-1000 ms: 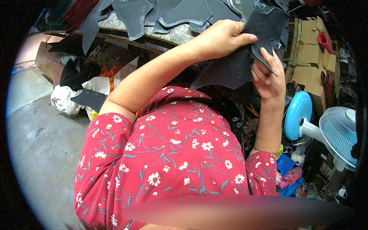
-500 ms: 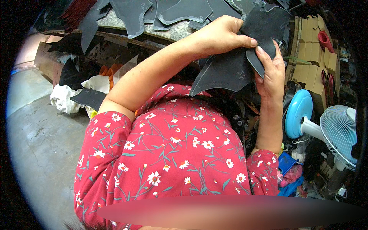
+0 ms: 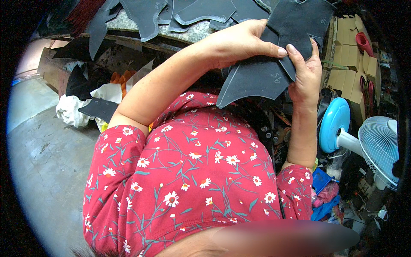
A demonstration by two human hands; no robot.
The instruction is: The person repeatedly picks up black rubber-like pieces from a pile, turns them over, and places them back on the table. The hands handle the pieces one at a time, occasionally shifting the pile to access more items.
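Both of my hands hold a black leather-like cut piece [image 3: 257, 81] above the near edge of the worktop. Its lower end flares into a curved, pale-edged shape with a chalk-like mark, while a broad black part [image 3: 297, 23] spreads out above my fingers. My left hand [image 3: 252, 40] grips it from the left, thumb pressed on top and fingers hidden behind. From the right, my right hand [image 3: 305, 70] pinches it, the two thumb tips almost meeting at a folded or overlapping edge. Whether this is one piece or two joined, I cannot tell.
More black cut pieces [image 3: 205, 10] lie on the speckled worktop [image 3: 124, 23] at the back. Cardboard boxes [image 3: 349, 55] stand at the right, with a blue and white fan [image 3: 376, 141] nearer. Below the worktop at left lies a white cloth [image 3: 72, 110] beside another black piece [image 3: 99, 109].
The black piece has tilted and shifted slightly right, showing more of its broad upper part. My thumbs have moved a little along its edge; both hands keep their hold.
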